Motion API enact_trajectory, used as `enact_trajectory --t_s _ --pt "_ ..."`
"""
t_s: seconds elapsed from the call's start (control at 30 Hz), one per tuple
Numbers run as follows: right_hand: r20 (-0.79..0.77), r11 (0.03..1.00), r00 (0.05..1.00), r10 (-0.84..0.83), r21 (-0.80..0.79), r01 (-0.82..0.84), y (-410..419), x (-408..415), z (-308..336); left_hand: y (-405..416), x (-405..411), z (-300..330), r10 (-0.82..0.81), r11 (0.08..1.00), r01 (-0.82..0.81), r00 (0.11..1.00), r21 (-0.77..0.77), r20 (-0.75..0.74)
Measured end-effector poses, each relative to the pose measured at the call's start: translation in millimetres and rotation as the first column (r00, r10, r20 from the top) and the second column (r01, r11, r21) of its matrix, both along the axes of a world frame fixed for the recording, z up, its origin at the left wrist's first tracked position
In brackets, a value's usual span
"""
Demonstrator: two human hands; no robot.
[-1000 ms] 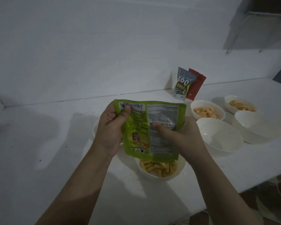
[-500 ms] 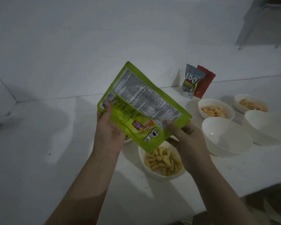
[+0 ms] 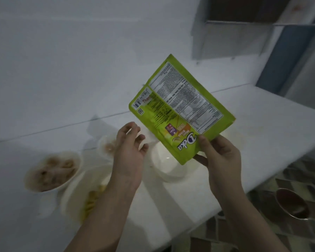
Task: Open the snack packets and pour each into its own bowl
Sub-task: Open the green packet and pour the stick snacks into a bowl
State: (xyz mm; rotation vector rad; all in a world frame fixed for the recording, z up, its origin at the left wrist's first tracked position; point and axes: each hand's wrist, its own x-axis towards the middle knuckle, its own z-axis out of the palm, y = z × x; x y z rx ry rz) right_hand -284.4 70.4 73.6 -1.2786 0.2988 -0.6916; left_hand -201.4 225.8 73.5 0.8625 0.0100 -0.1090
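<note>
Left hand [image 3: 130, 153], right hand [image 3: 221, 157]: bare forearms, no sleeves, rings or watch.

flat lime-green foil snack packet [image 3: 180, 113]: upside down, tilted, held aloft above white empty bowl [image 3: 169, 166] | blurred white bowl of yellow sticks [image 3: 84, 200]: on counter, lower left, partly hidden

A lime-green foil snack packet [image 3: 180, 113] bears a white label panel of black print. White bowls [image 3: 168, 166] sit on a white counter [image 3: 244, 142].
</note>
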Motion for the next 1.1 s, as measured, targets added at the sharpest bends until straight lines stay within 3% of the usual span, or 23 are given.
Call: enact_trajectory --t_s 0.2,0.53,1.1 --pt "-0.022 0.982 0.982 -0.188 -0.025 0.187 -129.5 -54.5 2.1 -141.7 -32.5 2.2 -0.188 0.982 0.186 0.981 0.036 0.051" --pt "-0.07 0.844 0.842 -0.536 -0.022 0.536 -290.8 -149.4 -27.6 -354.2 -79.7 -19.6 -0.529 0.836 0.52 0.848 0.173 0.009" --pt "-0.221 0.575 0.555 -0.802 -0.035 0.818 -578.1 -208.8 -80.8 -715.4 -96.4 -78.9 -0.769 0.579 0.728 0.637 0.367 -0.05"
